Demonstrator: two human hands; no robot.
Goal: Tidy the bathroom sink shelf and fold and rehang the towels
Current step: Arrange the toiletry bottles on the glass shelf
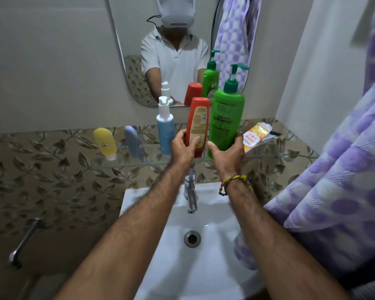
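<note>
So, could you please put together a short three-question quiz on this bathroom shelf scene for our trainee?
1. True or false: the left hand grips the red bottle.
2. Which bottle does the right hand hold? A) the yellow tube B) the green pump bottle C) the blue pump bottle
3. Fill in: the purple patterned towel hangs on the ____ side of the sink.

Key: 1 true; 2 B; 3 right.
</note>
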